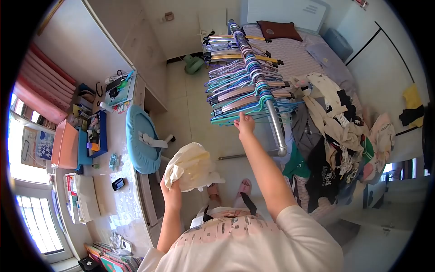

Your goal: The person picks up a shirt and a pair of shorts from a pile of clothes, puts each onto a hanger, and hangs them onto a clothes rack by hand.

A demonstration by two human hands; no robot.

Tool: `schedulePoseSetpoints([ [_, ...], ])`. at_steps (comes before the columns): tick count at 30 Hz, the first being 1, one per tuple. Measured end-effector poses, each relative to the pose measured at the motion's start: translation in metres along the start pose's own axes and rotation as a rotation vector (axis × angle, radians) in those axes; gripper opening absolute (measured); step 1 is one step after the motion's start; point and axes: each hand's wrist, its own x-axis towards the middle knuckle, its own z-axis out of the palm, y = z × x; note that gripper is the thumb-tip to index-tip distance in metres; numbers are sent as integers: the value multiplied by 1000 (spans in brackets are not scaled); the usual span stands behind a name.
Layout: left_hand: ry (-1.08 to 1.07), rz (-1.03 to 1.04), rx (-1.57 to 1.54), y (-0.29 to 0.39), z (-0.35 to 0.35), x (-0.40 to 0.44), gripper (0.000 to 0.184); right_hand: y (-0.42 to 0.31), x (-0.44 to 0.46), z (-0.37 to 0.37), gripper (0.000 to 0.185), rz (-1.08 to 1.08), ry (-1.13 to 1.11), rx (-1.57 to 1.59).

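Observation:
My left hand point(171, 192) is closed around a bunched cream-coloured garment point(192, 167), held up in front of me at the left. With my arm stretched forward, my right hand point(245, 123) is at the near end of a row of hangers on a metal rail point(275, 122). Its fingers are closed on the lower bar of a green hanger point(226, 120), the front one of the row. Behind it, several hangers in blue, white, pink and yellow crowd along the rail.
A bed on the right bears a large heap of clothes point(335, 136); a brown pillow point(279, 30) lies at its far end. To the left, a blue-covered chair point(140, 140) stands against a long desk point(118, 181) with boxes and books. A green object point(193, 64) is on the floor ahead.

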Motion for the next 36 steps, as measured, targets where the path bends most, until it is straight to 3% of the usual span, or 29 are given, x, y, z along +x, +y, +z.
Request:
schedulePoseSetpoints([
  [3, 32, -40, 4, -3, 1, -5, 30, -3, -33, -9, 26, -97, 10, 33],
  [5, 26, -46, -7, -2, 5, -8, 30, -14, -62, -15, 24, -277, 126, -65],
  [9, 1, -67, -53, -5, 11, -6, 30, -2, -75, -32, 28, -395, 174, -28],
  [12, -31, -37, 5, -13, 18, -4, 31, -34, -114, -30, 26, -354, 25, -43],
  [15, -98, -42, 19, -12, 31, -5, 30, -54, -136, -27, 23, -396, -66, 147],
  [17, -110, -53, 12, -16, 38, -5, 29, -64, -152, -24, 20, -308, -54, 431],
  [21, -72, -40, 14, -23, 44, -4, 29, -74, -211, -53, 17, -160, -193, 443],
  [27, -111, -99, -74, -26, 48, -4, 31, -83, -256, -148, 22, -77, -431, -35],
  [29, -153, -65, -49, -27, 50, -2, 32, -86, -262, -176, 21, -86, -589, -426],
  [30, -143, -99, -55, -24, 52, -1, 32, -87, -265, -188, 21, -84, -598, -426],
  [32, -140, -102, -81, -22, 54, 2, 32, -92, -268, -206, 29, 255, -535, -421],
  [33, -143, -108, -110, -21, 55, 4, 33, -97, -268, -208, 29, 259, -549, -427],
  [35, -128, -84, -97, -17, 60, 7, 33, -111, -266, -205, 39, 482, -641, 1],
  [36, -180, -77, -69, -13, 64, 10, 34, -118, -261, -199, 42, 435, -692, -40],
])
